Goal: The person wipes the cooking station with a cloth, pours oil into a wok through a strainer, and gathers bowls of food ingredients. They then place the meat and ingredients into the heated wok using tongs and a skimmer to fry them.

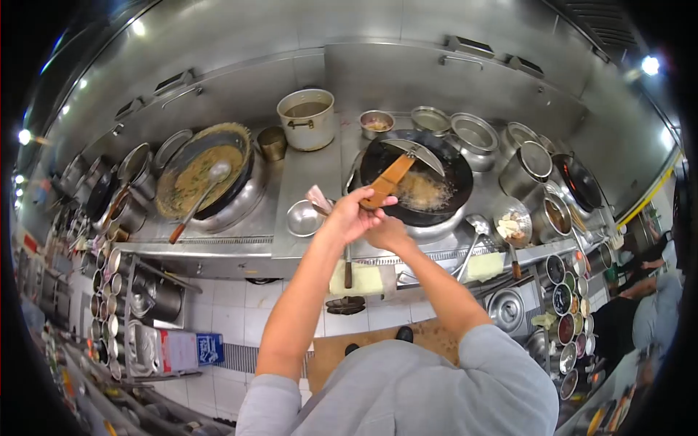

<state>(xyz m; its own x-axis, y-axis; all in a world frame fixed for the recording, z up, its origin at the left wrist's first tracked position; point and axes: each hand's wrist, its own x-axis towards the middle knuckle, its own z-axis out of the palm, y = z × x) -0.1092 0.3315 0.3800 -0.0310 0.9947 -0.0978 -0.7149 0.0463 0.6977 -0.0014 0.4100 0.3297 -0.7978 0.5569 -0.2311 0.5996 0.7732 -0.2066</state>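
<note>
My left hand (352,216) is closed on the lower end of a wooden-handled tool (393,176), whose curved metal blade hangs over a black wok (460,178). Bubbling, brownish contents (422,190) show in this wok. My right hand (387,234) is just beside and below the left one; its fingers are hidden, so what they hold cannot be made out. A pale pink item (318,198) shows left of my left hand, above a metal ladle bowl (304,218).
On the left, a large wok (169,178) holds brown food and a ladle (218,172). A tall pot (306,120) stands at the back. Right are metal pots (474,133), a strainer with pale pieces (512,224) and a folded cloth (483,267). Another person (658,312) is far right.
</note>
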